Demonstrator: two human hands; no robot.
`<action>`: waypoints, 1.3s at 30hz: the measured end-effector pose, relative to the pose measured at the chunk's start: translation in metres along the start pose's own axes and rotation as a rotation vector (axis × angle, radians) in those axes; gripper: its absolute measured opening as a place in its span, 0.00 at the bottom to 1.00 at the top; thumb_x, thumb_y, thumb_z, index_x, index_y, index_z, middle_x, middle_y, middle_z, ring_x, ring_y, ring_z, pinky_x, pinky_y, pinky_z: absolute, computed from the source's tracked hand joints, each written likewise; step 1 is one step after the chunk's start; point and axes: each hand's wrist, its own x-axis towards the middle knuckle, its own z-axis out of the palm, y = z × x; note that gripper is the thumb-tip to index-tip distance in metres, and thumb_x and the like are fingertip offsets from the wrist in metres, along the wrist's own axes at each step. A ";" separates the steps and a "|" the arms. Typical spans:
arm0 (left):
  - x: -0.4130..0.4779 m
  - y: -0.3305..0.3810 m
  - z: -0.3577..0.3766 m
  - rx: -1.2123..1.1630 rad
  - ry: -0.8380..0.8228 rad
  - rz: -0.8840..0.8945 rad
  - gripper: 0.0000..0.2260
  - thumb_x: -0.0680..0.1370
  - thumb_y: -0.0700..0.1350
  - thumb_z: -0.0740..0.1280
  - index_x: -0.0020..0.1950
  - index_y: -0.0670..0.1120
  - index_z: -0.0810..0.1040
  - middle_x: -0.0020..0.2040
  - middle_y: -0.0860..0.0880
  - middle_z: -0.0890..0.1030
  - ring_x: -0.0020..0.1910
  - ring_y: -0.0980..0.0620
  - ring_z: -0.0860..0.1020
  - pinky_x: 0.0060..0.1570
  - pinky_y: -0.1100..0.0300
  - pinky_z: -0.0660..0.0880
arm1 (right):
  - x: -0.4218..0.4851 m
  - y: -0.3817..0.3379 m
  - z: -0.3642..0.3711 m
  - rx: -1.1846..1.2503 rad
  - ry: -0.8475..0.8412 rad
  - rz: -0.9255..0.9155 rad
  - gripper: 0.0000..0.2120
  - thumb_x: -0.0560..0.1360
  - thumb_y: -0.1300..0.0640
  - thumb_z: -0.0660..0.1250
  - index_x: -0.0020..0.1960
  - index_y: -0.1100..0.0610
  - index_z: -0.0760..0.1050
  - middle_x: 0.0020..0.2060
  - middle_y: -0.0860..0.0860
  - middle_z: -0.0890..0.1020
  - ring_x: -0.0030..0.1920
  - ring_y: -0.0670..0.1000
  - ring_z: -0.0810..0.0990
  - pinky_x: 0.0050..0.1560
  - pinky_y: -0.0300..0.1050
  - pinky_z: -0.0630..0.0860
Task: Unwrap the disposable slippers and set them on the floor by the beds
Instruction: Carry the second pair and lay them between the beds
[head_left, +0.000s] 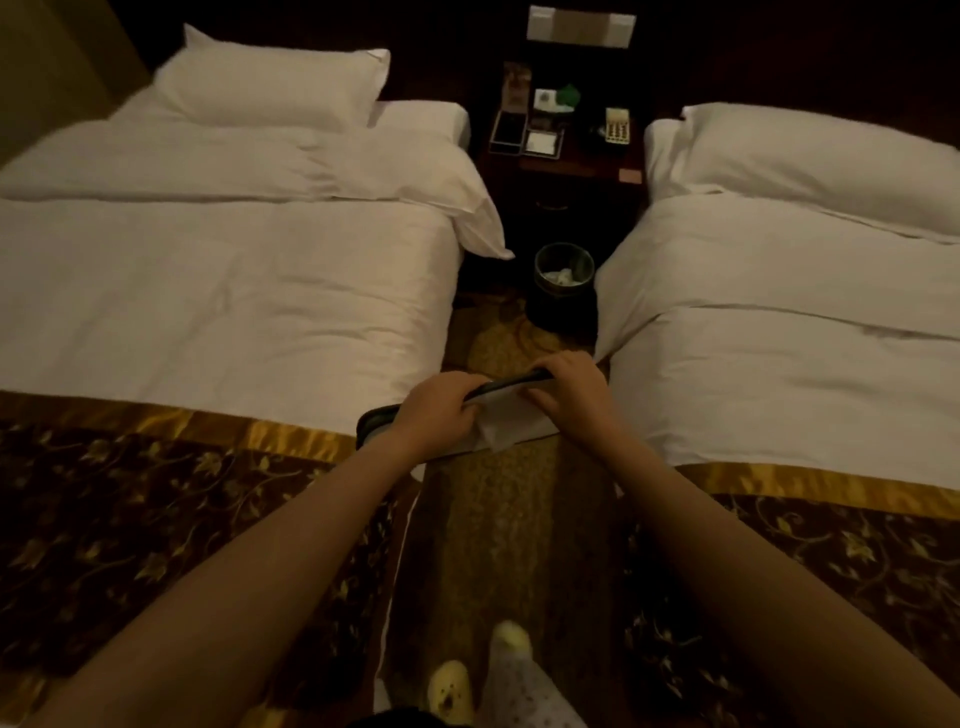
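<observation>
Head view: I am watching both hands holding the disposable slippers (511, 418) in the air above the patterned carpet (498, 519), between the left bed (234, 291) and the right bed (779, 364). The left hand (436, 410) is gripping the dark sole edge with curled fingers. The right hand (569, 397) is clasping the pair's other end.

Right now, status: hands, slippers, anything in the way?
Left hand and right hand both grip the slippers, held above the aisle. Not set down yet. Bin ahead in the aisle.
</observation>
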 end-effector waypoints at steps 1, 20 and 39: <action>0.013 -0.003 0.002 -0.020 0.003 0.004 0.14 0.76 0.41 0.63 0.60 0.45 0.78 0.54 0.42 0.82 0.53 0.42 0.78 0.47 0.56 0.72 | 0.011 0.007 0.000 0.007 0.018 0.024 0.17 0.73 0.51 0.67 0.58 0.59 0.74 0.56 0.57 0.78 0.59 0.57 0.73 0.59 0.46 0.65; 0.222 -0.204 0.254 -1.220 0.212 -0.956 0.22 0.73 0.45 0.69 0.66 0.45 0.70 0.58 0.45 0.78 0.51 0.46 0.78 0.43 0.54 0.79 | 0.194 0.165 0.301 0.497 -0.196 0.589 0.44 0.69 0.43 0.70 0.75 0.58 0.50 0.73 0.58 0.59 0.72 0.59 0.61 0.70 0.57 0.63; 0.243 -0.388 0.600 -1.677 0.289 -1.221 0.24 0.81 0.45 0.56 0.76 0.53 0.51 0.69 0.39 0.71 0.63 0.37 0.74 0.55 0.43 0.74 | 0.196 0.400 0.644 0.269 -0.392 0.340 0.34 0.70 0.53 0.71 0.72 0.53 0.60 0.69 0.55 0.65 0.69 0.57 0.62 0.68 0.53 0.63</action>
